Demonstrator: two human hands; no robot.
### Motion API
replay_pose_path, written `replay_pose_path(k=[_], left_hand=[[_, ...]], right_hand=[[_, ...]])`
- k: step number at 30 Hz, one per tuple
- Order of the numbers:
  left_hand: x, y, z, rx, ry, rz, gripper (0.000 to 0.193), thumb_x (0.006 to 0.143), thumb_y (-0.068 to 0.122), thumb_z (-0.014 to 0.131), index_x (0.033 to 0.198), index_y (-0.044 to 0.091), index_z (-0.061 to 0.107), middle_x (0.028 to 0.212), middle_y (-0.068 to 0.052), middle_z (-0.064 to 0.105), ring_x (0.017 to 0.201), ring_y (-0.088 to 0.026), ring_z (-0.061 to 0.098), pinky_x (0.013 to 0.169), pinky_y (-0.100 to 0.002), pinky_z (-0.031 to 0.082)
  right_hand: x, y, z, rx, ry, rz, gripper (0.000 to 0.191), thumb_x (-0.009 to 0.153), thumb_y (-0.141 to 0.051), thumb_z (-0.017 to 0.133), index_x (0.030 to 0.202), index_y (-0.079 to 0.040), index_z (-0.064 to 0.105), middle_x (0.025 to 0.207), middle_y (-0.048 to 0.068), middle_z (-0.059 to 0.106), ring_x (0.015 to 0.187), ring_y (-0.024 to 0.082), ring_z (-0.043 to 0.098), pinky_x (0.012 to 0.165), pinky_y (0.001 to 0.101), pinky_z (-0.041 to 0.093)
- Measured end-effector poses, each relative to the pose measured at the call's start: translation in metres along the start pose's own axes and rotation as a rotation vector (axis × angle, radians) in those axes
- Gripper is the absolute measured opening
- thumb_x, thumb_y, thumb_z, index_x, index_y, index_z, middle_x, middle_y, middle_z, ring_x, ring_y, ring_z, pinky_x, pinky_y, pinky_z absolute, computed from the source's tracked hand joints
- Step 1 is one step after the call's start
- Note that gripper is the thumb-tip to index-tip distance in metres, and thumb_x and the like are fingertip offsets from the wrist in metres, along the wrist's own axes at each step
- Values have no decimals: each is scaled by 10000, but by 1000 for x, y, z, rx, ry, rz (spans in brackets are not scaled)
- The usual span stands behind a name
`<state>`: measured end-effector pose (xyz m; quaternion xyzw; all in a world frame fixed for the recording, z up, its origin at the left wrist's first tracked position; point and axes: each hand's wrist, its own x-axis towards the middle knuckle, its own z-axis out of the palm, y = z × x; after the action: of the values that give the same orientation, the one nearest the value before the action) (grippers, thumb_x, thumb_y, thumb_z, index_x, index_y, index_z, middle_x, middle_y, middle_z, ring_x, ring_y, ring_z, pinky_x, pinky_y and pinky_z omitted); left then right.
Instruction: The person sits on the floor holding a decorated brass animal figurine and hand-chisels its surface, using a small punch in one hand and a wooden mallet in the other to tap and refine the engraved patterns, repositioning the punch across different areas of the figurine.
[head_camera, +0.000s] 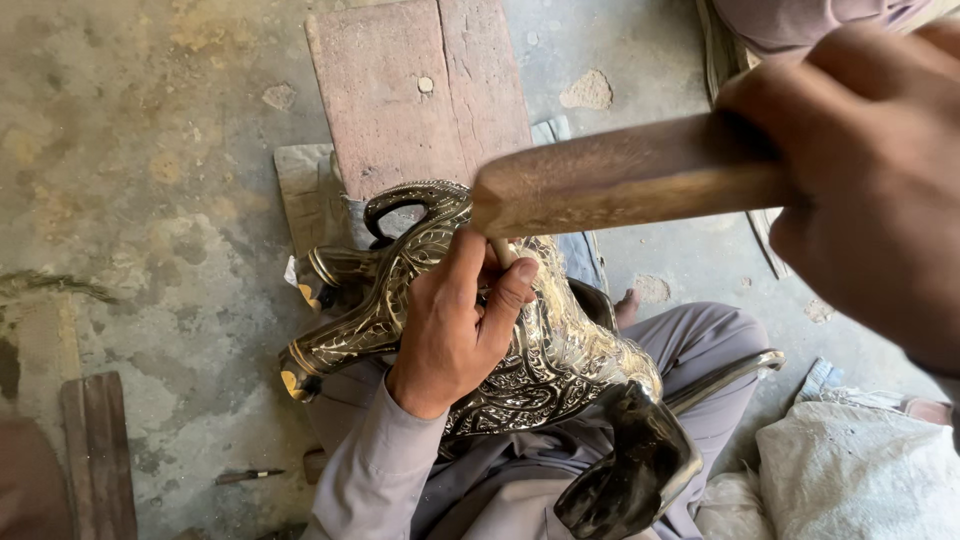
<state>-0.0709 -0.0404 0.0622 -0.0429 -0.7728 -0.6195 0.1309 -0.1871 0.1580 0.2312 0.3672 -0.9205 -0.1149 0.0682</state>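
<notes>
An ornate brass vessel (560, 350) with engraved scrollwork lies across my lap, its curved handle (400, 205) and spouts toward the floor. My left hand (455, 320) rests on the vessel's side and pinches a thin chisel-like tool (503, 252) upright against the metal. My right hand (870, 180) is raised close to the camera, gripping a wooden mallet handle (630, 178) whose blunt end hangs just above the chisel. A dark polished part of the vessel (630, 470) curls near my knee.
A reddish wooden plank (415, 85) lies on the stained concrete floor (150, 180) beyond the vessel. A white sack (860, 470) sits at the lower right, a wooden block (100, 450) at the lower left, and a small tool (250, 476) lies on the floor.
</notes>
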Motion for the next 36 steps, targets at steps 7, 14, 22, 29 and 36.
replay_pose_path(k=[7,14,22,29,36], left_hand=[[2,5,-2,-40,-27,13,300,1105,211,577,1300,-15,538,929,-111,730,794,-161,778,659,-297,623],[-20,13,-32,-312,212,-120,263,1090,164,604,1285,14,514,961,-78,704,874,-133,747,678,-258,620],[-43,24,-56,-188,282,-321,318,1011,161,670,1232,-6,514,968,-92,734,834,-122,742,699,-280,674],[-3,32,-26,218,45,11,299,916,137,794,1162,45,651,972,-93,739,842,-162,770,643,-280,618],[20,36,-10,349,-137,123,476,890,166,803,1322,66,630,871,-129,716,770,-264,740,652,-372,568]], right_hand=[[-7,2,10,331,42,120,541,760,61,715,1293,18,634,1007,220,682,805,336,694,755,430,573],[-65,7,40,469,204,175,343,913,-73,730,1219,36,621,1051,214,673,862,287,699,767,364,557],[-165,-2,177,994,-123,949,452,844,-327,824,1073,40,693,836,136,714,728,191,633,675,362,518],[-198,-8,179,1033,-107,1085,455,852,-255,809,1171,35,664,920,143,714,818,210,635,726,347,501],[-170,-16,159,1004,150,758,530,801,-96,702,1316,-41,591,995,133,709,864,211,684,782,356,531]])
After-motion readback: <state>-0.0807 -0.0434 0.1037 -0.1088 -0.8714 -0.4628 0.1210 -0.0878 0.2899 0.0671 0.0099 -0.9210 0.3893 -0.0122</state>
